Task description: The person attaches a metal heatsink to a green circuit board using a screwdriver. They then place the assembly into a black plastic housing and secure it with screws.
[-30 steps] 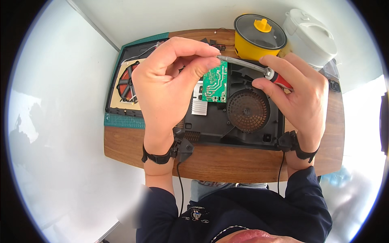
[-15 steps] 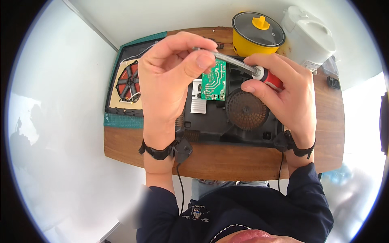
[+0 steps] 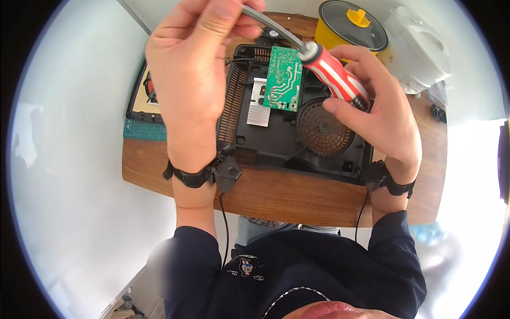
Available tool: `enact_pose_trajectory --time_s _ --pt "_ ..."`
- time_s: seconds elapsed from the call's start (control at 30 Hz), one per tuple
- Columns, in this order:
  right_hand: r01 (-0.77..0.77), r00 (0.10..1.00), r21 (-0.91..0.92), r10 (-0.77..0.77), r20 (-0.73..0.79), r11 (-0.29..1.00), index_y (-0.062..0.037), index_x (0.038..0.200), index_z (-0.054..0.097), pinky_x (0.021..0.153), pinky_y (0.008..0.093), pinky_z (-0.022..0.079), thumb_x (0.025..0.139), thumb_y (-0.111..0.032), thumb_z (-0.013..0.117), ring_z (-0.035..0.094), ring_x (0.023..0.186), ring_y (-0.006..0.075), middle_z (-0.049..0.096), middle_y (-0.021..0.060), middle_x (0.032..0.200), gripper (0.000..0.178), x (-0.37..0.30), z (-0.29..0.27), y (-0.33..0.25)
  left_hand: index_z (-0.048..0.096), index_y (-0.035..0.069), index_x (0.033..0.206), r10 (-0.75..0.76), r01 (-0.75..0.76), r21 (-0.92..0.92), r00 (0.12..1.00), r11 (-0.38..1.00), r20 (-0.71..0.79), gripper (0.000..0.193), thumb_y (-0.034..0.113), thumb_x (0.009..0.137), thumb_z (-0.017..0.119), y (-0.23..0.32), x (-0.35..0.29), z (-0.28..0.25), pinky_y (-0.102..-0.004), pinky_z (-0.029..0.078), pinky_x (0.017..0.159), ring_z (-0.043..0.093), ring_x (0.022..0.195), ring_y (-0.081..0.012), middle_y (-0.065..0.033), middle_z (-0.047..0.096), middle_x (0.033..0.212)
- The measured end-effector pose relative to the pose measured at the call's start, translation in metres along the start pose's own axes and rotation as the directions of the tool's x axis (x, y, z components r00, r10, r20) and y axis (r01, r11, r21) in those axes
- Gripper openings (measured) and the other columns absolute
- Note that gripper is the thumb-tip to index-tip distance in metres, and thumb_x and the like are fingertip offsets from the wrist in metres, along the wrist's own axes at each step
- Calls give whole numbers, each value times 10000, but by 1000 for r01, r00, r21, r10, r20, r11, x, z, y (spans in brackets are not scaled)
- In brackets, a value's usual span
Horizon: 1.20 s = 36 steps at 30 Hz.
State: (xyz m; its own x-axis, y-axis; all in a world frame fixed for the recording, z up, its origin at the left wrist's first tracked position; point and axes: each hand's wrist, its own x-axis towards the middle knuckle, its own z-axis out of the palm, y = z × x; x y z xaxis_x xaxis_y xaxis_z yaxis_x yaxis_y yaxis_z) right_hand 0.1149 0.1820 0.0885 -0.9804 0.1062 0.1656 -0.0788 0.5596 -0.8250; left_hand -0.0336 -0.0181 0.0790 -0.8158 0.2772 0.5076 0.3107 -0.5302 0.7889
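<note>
A screwdriver [image 3: 337, 73] with a red-and-white striped handle slants across the upper middle. My right hand [image 3: 383, 109] is closed around the handle's lower end. At the far end of the grey shaft my left hand [image 3: 194, 69] pinches the tip, which its fingers cover; whether a small part sits there too, I cannot make out. Below the tool lies an opened black plastic housing [image 3: 276, 146] with a round vent grille [image 3: 325, 126]. A green circuit board [image 3: 284, 80] and a finned silver heat sink [image 3: 258, 114] rest in the housing, both apart from my hands.
Left of the housing, a black frame with a cream panel [image 3: 139, 98] lies on a green cutting mat [image 3: 143, 131], partly behind my left hand. A yellow pot [image 3: 325, 36] with a glass lid and a white lidded jug [image 3: 419, 50] stand at the back right of the wooden table [image 3: 297, 199].
My left hand has moved up and left with the shaft's tip. The right hand has slid back along the handle, so more of its striped part shows. The view has shifted slightly.
</note>
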Motion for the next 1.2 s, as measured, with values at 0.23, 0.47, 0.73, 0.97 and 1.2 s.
enact_pose_trajectory --time_s 0.23,0.47,0.73,0.97,1.2 --pt "227 962 99 -207 -181 969 -23 1323 577 913 246 504 921 -158 779 604 1010 88 651 31 1131 470 4 1 9 684 19 1094 42 -51 -135 997 990 -68 212 217 1023 662 7 5 1 -238 568 700 668 812 -125 -106 718 992" --pt "189 972 201 -154 -180 961 -24 1302 589 909 259 508 936 -170 770 622 998 99 680 32 1103 434 7 7 9 683 8 1135 5 -20 -156 996 987 -94 228 204 1020 667 7 6 2 -246 579 698 675 814 -126 -106 719 1004" --pt "154 982 253 -120 -147 955 -15 1314 572 952 274 492 945 -170 763 608 1044 110 666 38 1131 443 9 11 12 716 1 1095 -141 129 -170 988 977 -61 156 112 989 694 0 0 8 -260 580 738 697 789 -140 -118 747 998" --pt "198 972 277 -153 -176 940 -6 1308 579 951 266 491 955 -156 749 606 1050 105 665 35 1127 420 11 5 17 659 -15 1264 -187 142 166 935 976 302 405 194 937 772 -4 -4 7 -313 574 859 679 994 -184 -142 712 1137" --pt "161 965 248 -100 -242 955 -7 1312 599 875 212 490 963 -228 759 592 975 66 672 14 1069 443 6 -13 19 636 99 1325 -305 -132 909 914 396 266 438 304 953 744 -25 6 -53 -324 533 880 657 1032 -168 -87 687 1152"
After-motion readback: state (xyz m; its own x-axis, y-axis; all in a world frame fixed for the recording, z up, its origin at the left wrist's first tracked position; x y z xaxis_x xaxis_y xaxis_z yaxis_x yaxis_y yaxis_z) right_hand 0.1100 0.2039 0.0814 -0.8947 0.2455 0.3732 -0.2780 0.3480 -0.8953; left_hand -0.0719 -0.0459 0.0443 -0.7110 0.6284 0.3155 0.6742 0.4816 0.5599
